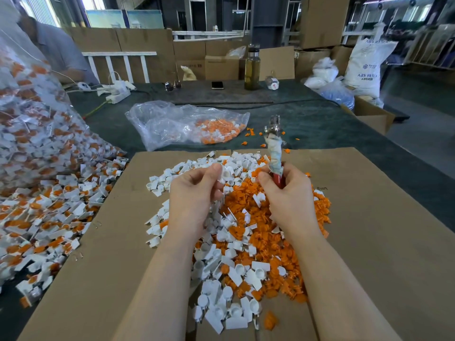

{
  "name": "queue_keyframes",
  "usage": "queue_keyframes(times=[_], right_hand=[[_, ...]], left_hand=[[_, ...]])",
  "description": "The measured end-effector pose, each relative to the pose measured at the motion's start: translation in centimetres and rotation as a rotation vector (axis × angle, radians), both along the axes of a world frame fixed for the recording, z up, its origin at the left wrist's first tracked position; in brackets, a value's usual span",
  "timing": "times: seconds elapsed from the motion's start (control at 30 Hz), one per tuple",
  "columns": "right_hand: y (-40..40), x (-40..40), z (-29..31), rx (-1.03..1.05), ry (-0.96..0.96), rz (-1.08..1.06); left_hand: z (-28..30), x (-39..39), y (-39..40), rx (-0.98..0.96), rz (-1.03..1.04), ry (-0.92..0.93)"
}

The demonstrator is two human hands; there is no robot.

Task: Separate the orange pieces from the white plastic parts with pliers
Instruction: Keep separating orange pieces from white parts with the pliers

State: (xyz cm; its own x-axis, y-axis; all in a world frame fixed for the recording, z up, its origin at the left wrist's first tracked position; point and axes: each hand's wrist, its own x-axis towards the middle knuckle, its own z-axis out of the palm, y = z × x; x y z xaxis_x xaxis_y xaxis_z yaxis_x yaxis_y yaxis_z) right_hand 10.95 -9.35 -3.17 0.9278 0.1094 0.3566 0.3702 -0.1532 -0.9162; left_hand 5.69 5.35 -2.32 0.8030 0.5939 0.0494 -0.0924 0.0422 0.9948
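Pliers stand upright at about one o'clock, cloth-wrapped handles gripped in the right hand, while the left hand pinches what looks like a white plastic part (orange pieces heaped beneath) over cardboard.

Bright, even daylight from windows at the back, blown out white. Soft, faint shadows on the cardboard. Glare on the plastic bag. Wide-angle bending at edges; far background slightly soft, center sharp.
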Motion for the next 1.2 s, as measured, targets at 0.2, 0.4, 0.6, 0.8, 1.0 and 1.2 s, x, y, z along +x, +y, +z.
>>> queue_keyframes(times=[0.2, 0.4, 0.6, 0.8, 1.0, 1.2], right_hand=[[0.2, -0.3, 0.2, 0.072, 0.002, 0.003], [0.5, -0.4, 0.1, 0.04, -0.051, 0.01], [0.7, -0.5, -0.1, 0.038, -0.09, 0.023], [0.8, -0.6, -0.2, -0.009, -0.114, -0.019], [1.0, -0.9, -0.3, -0.054, -0.192, -0.102], [1.1, -1.0, -0.3, -0.056, -0.218, -0.138]], left_hand=[[0.1, 0.1, -0.8, -0.073, -0.004, 0.006], [0.5, 0.1, -1.2, -0.28, -0.131, -0.01], [0.5, -0.1, -1.8, -0.319, -0.224, -0.022], [0.6, -0.1, -2.2, -0.294, -0.221, -0.038], [0.7, -0.2, -2.7, -0.265, -0.181, -0.07], [0.7, -0.2, -3.0, -0.175, -0.136, -0.107]])
